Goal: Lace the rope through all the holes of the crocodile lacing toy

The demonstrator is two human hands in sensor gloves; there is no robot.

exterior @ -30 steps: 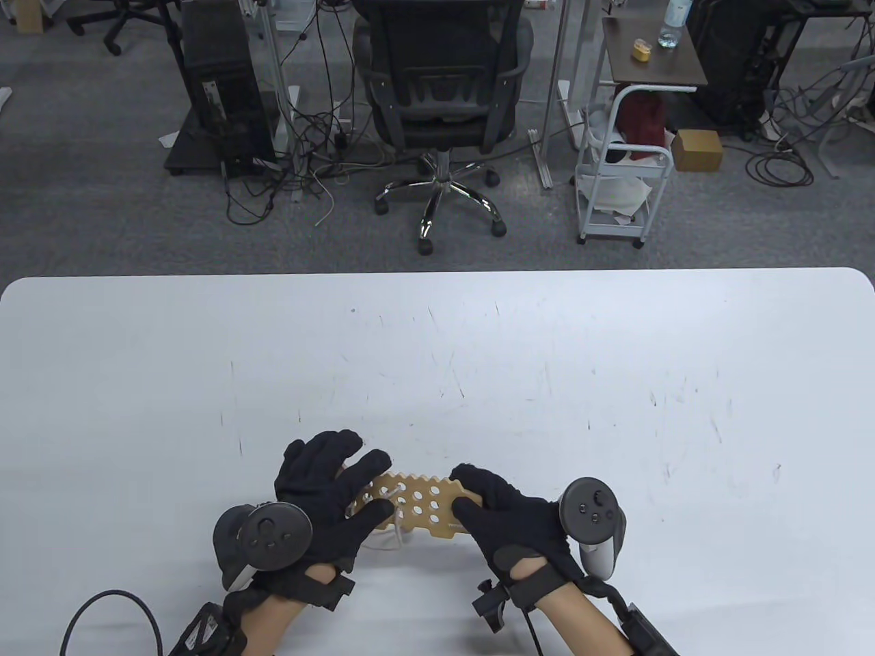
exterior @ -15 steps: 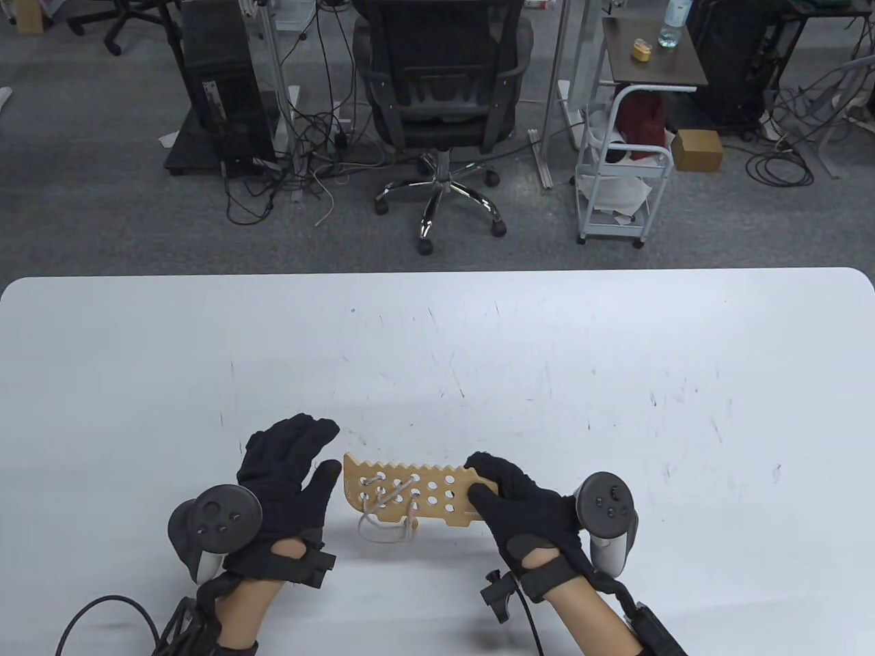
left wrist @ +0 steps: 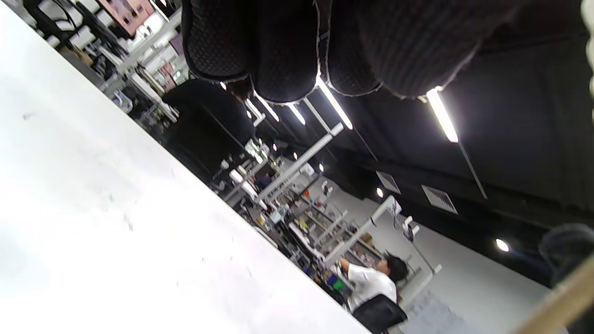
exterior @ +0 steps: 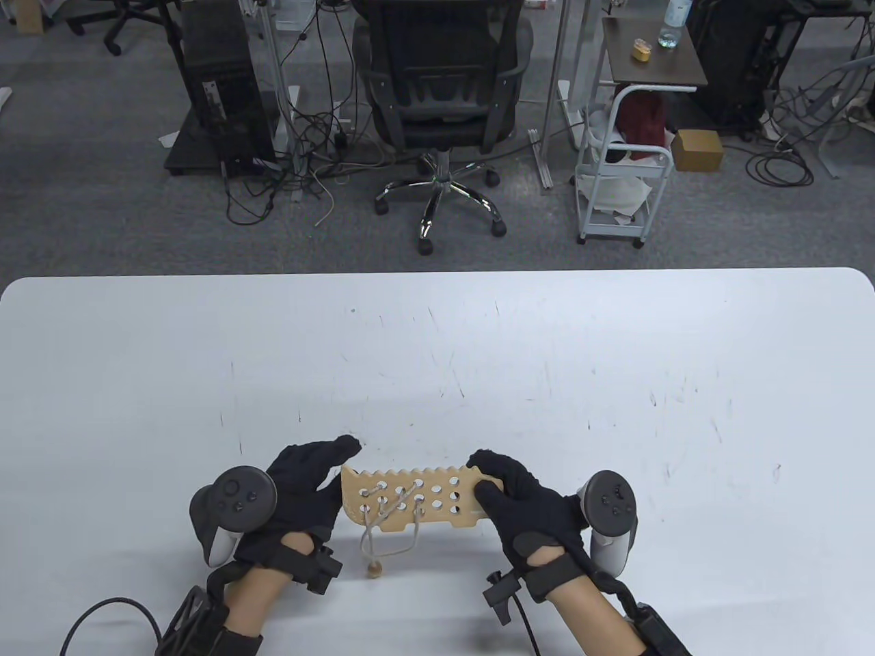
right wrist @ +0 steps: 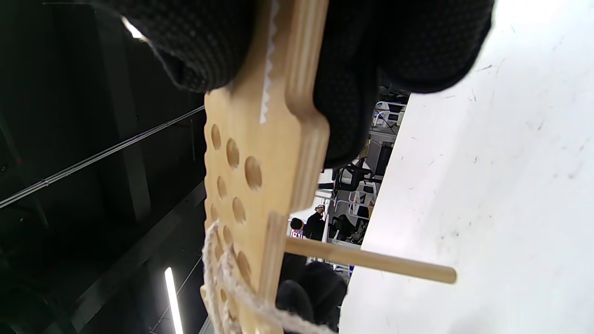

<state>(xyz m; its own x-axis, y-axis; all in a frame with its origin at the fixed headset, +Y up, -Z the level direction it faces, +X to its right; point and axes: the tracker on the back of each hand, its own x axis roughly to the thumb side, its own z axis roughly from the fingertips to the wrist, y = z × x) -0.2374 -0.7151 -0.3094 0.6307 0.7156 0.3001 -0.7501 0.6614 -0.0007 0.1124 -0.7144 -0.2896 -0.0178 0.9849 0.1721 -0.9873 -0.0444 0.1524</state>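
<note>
Wooden crocodile lacing board (exterior: 409,499) sits raised over the white table (exterior: 547,355), its right end pinched by the right hand (exterior: 519,499). Rope (exterior: 383,533) dangles underneath. Left hand (exterior: 301,478) curls loosely at the left end, fingers relaxed.

A black office chair (exterior: 441,82) is standing on grey carpet (exterior: 89,205) beyond the white table (exterior: 478,355), cables (exterior: 301,171) trailing beside it.

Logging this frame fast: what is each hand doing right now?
Left hand: open, fingers straight beside the crocodile board's left end, holding nothing.
Right hand: pinching the board's right end.
</note>
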